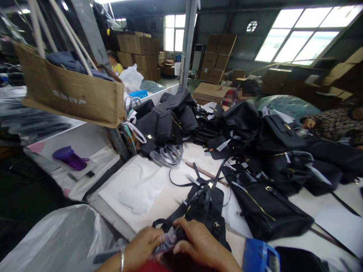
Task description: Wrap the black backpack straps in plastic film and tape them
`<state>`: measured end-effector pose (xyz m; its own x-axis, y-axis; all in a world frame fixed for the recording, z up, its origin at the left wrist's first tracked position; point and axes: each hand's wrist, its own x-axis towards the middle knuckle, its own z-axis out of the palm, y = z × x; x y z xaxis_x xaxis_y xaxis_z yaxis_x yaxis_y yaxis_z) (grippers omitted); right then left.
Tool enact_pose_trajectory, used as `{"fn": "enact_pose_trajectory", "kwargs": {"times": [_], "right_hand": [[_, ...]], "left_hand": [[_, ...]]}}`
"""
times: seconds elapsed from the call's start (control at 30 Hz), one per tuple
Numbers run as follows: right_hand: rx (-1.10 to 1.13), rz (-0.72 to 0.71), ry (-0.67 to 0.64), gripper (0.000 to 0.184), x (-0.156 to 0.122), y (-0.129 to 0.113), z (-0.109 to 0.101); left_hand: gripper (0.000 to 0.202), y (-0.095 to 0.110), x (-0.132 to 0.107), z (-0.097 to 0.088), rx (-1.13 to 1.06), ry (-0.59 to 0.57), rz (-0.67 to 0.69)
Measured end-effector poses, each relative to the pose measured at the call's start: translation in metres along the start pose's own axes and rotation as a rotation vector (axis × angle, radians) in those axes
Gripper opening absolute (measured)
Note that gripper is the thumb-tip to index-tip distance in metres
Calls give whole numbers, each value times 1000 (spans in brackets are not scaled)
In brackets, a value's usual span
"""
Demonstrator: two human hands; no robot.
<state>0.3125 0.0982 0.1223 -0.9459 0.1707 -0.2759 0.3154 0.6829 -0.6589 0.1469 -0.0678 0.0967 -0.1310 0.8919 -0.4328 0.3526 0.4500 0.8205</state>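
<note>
At the bottom centre both my hands work on a small black handbag that lies on the white table. My left hand, with a silver bangle on its wrist, pinches a piece of clear wrapping at the bag's near edge. Beside it my right hand curls its fingers over the same wrapping and the bag's edge. The bag's strap loops out toward the table's middle.
Several black handbags are heaped across the table's far and right side. A jute tote hangs at upper left, with a purple cup below it. Clear plastic bags lie at lower left. People sit beyond the table; cardboard boxes stand behind.
</note>
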Motion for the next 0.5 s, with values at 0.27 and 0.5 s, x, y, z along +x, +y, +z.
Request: {"fn": "enact_pose_trajectory", "kwargs": {"times": [0.27, 0.5], "right_hand": [[-115, -1, -128, 27, 21, 14, -8], [-34, -52, -106, 30, 33, -4, -20]], "left_hand": [[55, -22, -6, -35, 202, 137, -75], [55, -14, -10, -40, 127, 126, -130]]}}
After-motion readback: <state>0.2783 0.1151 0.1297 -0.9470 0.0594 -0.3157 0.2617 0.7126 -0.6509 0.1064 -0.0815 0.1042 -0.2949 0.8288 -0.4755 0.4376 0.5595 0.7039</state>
